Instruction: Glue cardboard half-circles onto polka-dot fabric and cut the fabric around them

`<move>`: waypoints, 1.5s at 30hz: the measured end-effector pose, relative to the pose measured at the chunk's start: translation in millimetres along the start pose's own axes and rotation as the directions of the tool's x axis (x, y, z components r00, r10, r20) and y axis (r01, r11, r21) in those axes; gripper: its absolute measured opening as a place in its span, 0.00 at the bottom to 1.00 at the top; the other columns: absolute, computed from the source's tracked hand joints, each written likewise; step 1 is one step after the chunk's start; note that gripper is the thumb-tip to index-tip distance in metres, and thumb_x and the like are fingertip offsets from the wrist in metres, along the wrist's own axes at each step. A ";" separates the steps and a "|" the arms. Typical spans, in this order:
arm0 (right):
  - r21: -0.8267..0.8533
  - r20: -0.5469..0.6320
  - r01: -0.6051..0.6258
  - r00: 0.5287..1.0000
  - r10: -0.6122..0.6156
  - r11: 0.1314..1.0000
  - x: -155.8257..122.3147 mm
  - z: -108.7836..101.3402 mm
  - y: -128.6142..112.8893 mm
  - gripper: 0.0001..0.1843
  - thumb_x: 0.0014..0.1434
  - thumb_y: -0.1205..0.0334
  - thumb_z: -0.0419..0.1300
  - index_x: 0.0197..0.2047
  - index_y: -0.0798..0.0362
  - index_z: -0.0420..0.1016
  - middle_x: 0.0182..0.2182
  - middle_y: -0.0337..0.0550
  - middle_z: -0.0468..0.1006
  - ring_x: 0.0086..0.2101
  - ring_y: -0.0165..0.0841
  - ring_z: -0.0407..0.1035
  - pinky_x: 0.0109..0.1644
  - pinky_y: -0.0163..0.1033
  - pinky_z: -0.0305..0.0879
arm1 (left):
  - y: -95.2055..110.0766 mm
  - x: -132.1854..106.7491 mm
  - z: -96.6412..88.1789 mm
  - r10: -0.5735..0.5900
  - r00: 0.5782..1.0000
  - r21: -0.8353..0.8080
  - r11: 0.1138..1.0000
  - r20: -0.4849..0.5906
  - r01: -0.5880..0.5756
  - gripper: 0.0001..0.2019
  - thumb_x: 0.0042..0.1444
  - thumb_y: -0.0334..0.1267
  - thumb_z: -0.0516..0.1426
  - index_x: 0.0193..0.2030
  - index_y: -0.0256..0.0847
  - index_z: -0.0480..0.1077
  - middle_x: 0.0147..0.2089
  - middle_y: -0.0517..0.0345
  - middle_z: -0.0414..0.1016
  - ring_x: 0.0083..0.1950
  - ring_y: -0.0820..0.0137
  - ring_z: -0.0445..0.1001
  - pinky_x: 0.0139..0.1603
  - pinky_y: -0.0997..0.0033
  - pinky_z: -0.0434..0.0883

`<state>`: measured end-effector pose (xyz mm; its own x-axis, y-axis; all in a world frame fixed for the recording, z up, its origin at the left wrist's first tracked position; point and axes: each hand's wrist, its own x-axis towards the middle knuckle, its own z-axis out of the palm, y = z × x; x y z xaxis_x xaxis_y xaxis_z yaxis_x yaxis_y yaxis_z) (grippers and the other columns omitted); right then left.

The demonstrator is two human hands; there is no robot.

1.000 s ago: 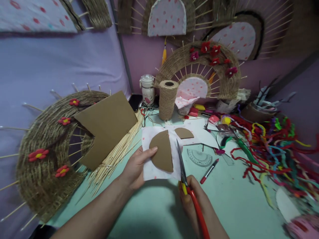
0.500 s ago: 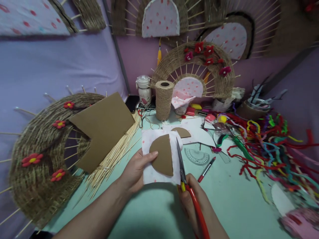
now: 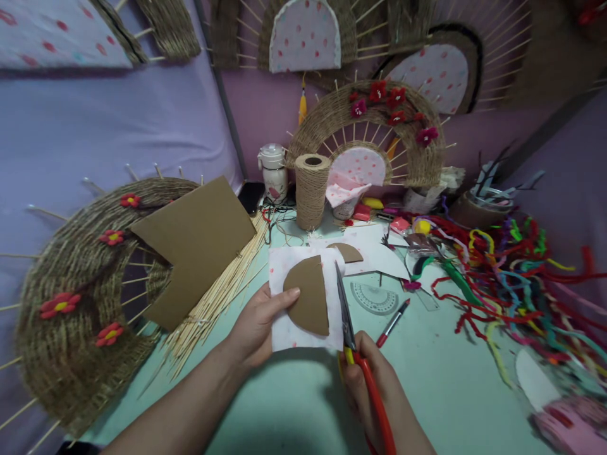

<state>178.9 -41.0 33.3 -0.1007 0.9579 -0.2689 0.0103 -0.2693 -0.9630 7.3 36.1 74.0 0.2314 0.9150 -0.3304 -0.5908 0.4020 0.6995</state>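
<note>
My left hand pinches a white piece of fabric with pink dots by its left edge. The thumb presses a brown cardboard half circle flat against the fabric, its straight side to the right. In my right hand is a pair of scissors with red and yellow handles. Their blades point away from me and lie along the fabric's right edge; whether they are parted there is hard to see. Just behind the fabric, another cardboard half circle lies on white material.
Right of the scissors lie a protractor and a red-capped pen. Colourful pipe cleaners spread over the right side. Thin sticks, a cardboard sheet and a woven fan shape fill the left. A twine spool stands behind.
Almost nothing differs. The scissors and right hand have shifted very slightly along the fabric's right edge; the left hand keeps its hold.
</note>
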 end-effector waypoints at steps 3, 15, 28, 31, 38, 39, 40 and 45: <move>0.013 -0.007 0.033 0.999 -0.033 0.999 0.3 1.6 0.5 0.30 0.56 0.27 0.50 0.32 0.47 0.54 0.20 0.27 0.49 0.19 0.24 0.40 0.20 0.33 0.37 | -0.2 0.1 -1.4 -0.006 1.000 0.006 1.000 0.014 0.006 0.28 0.50 0.33 0.66 0.59 0.36 0.68 0.43 0.45 0.82 0.44 0.58 0.81 0.51 0.59 0.75; 0.005 0.002 0.097 0.995 -0.097 0.995 2.6 -0.6 1.9 0.29 0.58 0.28 0.48 0.33 0.47 0.53 0.21 0.27 0.51 0.19 0.24 0.43 0.20 0.32 0.39 | -0.7 -1.2 -0.9 -0.074 0.994 0.064 0.996 0.074 0.070 0.23 0.48 0.34 0.67 0.52 0.33 0.73 0.43 0.42 0.81 0.41 0.57 0.81 0.46 0.57 0.77; -0.003 0.018 0.097 0.995 -0.097 0.995 12.5 -9.6 26.1 0.28 0.56 0.29 0.52 0.31 0.47 0.54 0.18 0.27 0.52 0.18 0.24 0.44 0.20 0.32 0.41 | -0.9 -0.3 -2.7 -0.069 0.995 0.088 0.994 0.073 0.063 0.24 0.48 0.35 0.67 0.53 0.34 0.72 0.43 0.42 0.81 0.40 0.57 0.81 0.45 0.58 0.77; -0.019 -0.016 0.092 0.996 -0.092 0.996 13.7 -9.8 29.0 0.29 0.55 0.28 0.52 0.31 0.47 0.54 0.18 0.27 0.52 0.18 0.25 0.45 0.20 0.32 0.42 | -0.3 0.0 -2.7 -0.065 0.995 0.085 0.995 0.081 0.058 0.23 0.49 0.34 0.67 0.53 0.33 0.73 0.43 0.42 0.81 0.40 0.57 0.81 0.45 0.58 0.77; 0.010 0.009 0.083 0.996 -0.083 0.996 9.4 -7.1 18.5 0.29 0.56 0.28 0.51 0.32 0.47 0.54 0.20 0.27 0.50 0.18 0.24 0.41 0.19 0.32 0.37 | 3.5 -1.0 -1.1 -0.061 0.995 0.088 0.995 0.073 0.054 0.22 0.47 0.34 0.68 0.51 0.34 0.74 0.42 0.43 0.82 0.40 0.57 0.81 0.46 0.59 0.77; 0.020 0.006 0.089 0.996 -0.089 0.996 8.7 -6.6 16.8 0.29 0.56 0.28 0.50 0.32 0.47 0.54 0.21 0.28 0.50 0.19 0.24 0.40 0.19 0.32 0.37 | 3.8 -1.4 -1.0 -0.061 0.995 0.089 0.995 0.074 0.054 0.22 0.47 0.34 0.68 0.50 0.34 0.74 0.42 0.43 0.82 0.41 0.57 0.81 0.46 0.59 0.76; 0.025 0.003 0.099 0.995 -0.099 0.995 8.3 -6.3 15.6 0.29 0.56 0.28 0.50 0.33 0.47 0.54 0.22 0.28 0.50 0.19 0.24 0.40 0.19 0.32 0.37 | 3.9 -1.7 -1.0 -0.062 0.995 0.090 0.994 0.074 0.055 0.21 0.47 0.34 0.67 0.50 0.35 0.75 0.41 0.44 0.82 0.41 0.57 0.81 0.46 0.59 0.76; 0.001 0.050 0.139 0.989 -0.139 0.990 9.7 -8.0 13.2 0.29 0.57 0.28 0.50 0.32 0.48 0.53 0.22 0.29 0.51 0.19 0.25 0.43 0.20 0.33 0.40 | 3.5 -2.2 -2.3 -0.102 0.990 0.125 0.988 0.095 0.090 0.23 0.48 0.35 0.67 0.52 0.35 0.73 0.43 0.43 0.81 0.39 0.58 0.81 0.43 0.60 0.77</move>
<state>186.1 -34.5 17.8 -0.1510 0.9798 -0.1315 -0.0047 -0.1337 -0.9910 2.9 35.4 75.8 0.3630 0.8683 -0.3381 -0.4666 0.4834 0.7406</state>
